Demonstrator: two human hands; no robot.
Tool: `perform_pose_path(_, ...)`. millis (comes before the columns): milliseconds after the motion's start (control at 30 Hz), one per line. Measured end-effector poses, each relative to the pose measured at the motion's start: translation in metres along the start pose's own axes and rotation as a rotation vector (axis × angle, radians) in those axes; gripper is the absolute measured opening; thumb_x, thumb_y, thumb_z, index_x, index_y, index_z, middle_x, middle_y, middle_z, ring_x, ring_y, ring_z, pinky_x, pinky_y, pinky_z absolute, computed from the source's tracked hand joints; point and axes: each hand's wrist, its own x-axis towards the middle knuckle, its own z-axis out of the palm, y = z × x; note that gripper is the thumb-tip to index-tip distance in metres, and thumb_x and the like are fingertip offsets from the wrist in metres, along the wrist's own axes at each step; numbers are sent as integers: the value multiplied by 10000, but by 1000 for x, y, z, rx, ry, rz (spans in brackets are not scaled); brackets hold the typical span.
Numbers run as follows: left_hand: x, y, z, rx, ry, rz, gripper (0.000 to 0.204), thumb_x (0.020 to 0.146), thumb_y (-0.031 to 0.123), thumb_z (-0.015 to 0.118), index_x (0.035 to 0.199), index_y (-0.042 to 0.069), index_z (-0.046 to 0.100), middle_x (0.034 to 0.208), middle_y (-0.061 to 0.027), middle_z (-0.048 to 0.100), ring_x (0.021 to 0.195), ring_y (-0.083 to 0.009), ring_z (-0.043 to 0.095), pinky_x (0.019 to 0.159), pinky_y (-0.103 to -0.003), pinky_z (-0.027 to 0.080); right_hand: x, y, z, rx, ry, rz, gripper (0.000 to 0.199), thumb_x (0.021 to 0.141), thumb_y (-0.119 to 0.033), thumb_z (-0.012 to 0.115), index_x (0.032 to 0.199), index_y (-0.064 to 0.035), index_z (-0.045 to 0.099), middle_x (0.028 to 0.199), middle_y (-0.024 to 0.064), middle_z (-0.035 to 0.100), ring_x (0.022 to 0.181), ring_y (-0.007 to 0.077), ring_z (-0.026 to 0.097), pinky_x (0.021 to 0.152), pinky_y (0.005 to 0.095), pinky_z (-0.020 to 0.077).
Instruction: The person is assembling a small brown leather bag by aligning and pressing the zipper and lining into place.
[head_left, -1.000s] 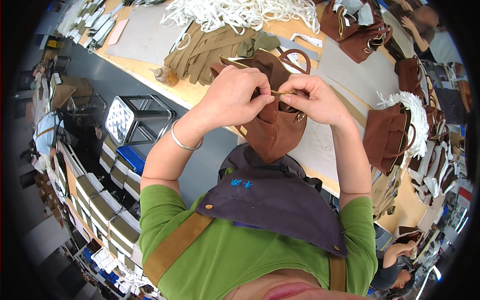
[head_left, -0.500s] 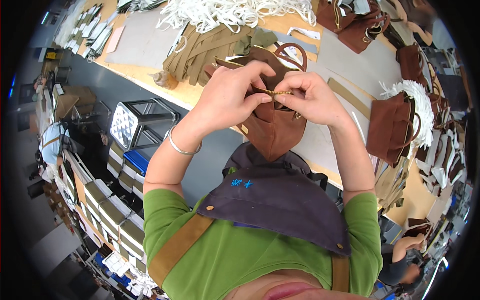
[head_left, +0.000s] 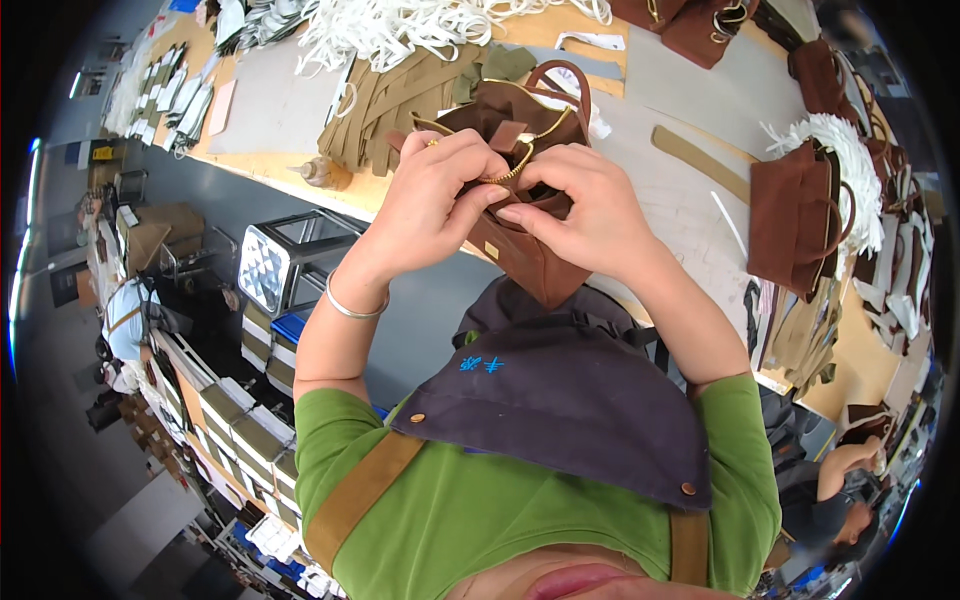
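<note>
A brown handbag (head_left: 545,262) sits at the near table edge in front of me, tilted, with its top gaping and one handle (head_left: 560,68) standing up on the far side. Along its mouth runs a gold-toothed zipper (head_left: 516,172). My left hand (head_left: 440,200) pinches the zipper and the bag's rim between thumb and bent fingers. Beside it, my right hand (head_left: 590,212) is closed on the rim of the same bag, thumb outside and fingers curled into the mouth. The right fingertips are partly hidden inside. A small brown tab (head_left: 508,134) shows within the opening.
Olive strips (head_left: 385,105) and a heap of white cords (head_left: 400,30) lie beyond the bag. A small bottle (head_left: 322,173) stands near the table's left edge. More brown bags (head_left: 790,225) are on the right. A metal stool (head_left: 268,265) stands left; a co-worker's arm (head_left: 845,468) shows lower right.
The zipper, earlier stretched straight between both hands, now curves along the bag's mouth. My right hand has shifted down and left onto the rim, and more of the bag's inside shows.
</note>
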Motion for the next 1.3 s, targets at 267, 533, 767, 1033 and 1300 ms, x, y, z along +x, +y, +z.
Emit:
perform_pose_path(267,-4,-1,5,13,97,32,92,807,68,673,879,64,616,818,-49,567,792,-246,552,842,-363,324,-2,-7,0,55,-50,179,202,759,-239,793,743,-65,693,678,79,644,666,275,621,612,392,475)
perform_pose_path(533,1,3,5,36,55,27,106,786,59,661,879,57,610,806,-54,557,780,-256,539,823,-360,318,-6,-6,5,175,19,157,140,759,-113,805,805,-32,701,731,63,676,666,184,638,610,308,491)
perform_pose_path(767,2,0,2,-56,17,39,123,800,78,677,898,55,605,819,-60,542,784,-249,526,833,-350,313,-2,-8,7,309,94,192,125,737,-88,799,754,-38,686,684,50,669,624,175,646,572,302,483)
perform_pose_path(1033,3,-4,-3,-129,-69,-5,118,826,86,680,918,64,609,832,-50,547,788,-237,524,833,-338,317,-4,5,4,72,78,-34,164,713,-146,810,758,-103,658,700,-1,654,674,198,615,715,341,447)
perform_pose_path(1300,1,-8,-2,-24,-23,7,131,818,133,717,907,90,631,818,-29,538,802,-224,524,828,-344,310,16,26,-40,-323,-268,-77,475,661,-542,790,850,-121,679,820,31,598,815,252,599,816,386,428)
